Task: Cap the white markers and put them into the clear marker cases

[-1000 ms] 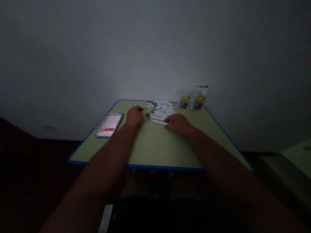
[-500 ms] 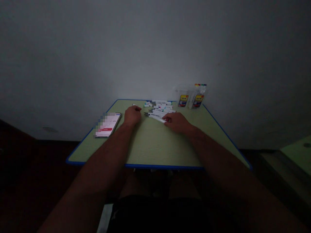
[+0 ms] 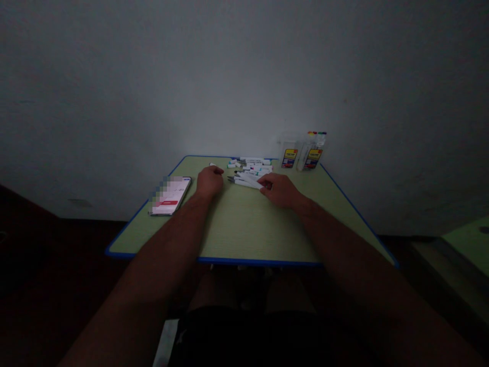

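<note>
White markers (image 3: pixel 256 167) lie in a loose pile at the back middle of the table, several uncapped with dark tips facing left. My right hand (image 3: pixel 281 190) is at the pile's near right side, fingers closed on the right end of a white marker (image 3: pixel 250 179). This marker slants up to the left across the others. Left of the pile rests my left hand (image 3: pixel 210 182), its fingers curled in. A small white end (image 3: pixel 212 164) shows just past its knuckles; whether the hand holds it is unclear, as the fingers are partly hidden.
A phone (image 3: pixel 170 196) with a lit screen lies at the table's left. Two clear marker cases (image 3: pixel 289 157) with yellow labels stand at the back right, one holding colour-capped markers. Loose caps (image 3: pixel 231 165) lie left of the pile. The blue-edged table (image 3: pixel 248 229) meets a grey wall.
The marker in my right hand has swung from slanting along the near edge to lying across the pile, and my right hand has risen slightly. My left hand has hardly moved.
</note>
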`<state>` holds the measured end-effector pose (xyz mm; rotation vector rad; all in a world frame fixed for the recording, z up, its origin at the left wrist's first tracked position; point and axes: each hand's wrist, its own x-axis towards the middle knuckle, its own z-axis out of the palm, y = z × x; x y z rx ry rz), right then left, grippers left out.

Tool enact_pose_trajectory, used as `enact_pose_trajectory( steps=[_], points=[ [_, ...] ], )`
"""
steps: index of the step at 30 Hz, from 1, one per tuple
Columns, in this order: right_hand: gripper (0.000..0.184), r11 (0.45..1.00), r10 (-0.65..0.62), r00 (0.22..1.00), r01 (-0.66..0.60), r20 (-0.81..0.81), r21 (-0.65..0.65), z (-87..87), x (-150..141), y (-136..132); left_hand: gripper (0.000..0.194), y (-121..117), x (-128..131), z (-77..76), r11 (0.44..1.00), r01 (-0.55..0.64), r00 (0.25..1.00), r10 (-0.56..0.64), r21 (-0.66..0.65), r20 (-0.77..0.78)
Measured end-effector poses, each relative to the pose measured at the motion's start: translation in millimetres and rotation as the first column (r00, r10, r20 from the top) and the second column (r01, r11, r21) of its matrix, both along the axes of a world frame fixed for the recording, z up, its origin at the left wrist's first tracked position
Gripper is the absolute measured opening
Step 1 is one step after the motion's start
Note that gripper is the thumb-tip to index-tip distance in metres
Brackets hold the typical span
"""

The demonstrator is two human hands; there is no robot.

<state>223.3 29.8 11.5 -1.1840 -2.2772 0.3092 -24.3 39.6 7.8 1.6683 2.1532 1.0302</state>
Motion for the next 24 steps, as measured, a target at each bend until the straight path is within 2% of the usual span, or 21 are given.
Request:
enact_pose_trajectory(
  steps=[20,24],
  points=[
    [0.022,1.000,0.017,0.998,-0.016,-0.066,0.009,3.9,1.5,-2.1,0.032,3.5,-1.2,-3.1,1.000,0.001,1.000,0.000,0.017,-0.018],
    [0.022,0.999,0.036,0.992,-0.036,-0.118,0.002,4.2,1.2,-3.0,0.031,3.0,-1.3,-2.6,1.000,0.004,1.000,-0.004,0.011,-0.018]
  ],
)
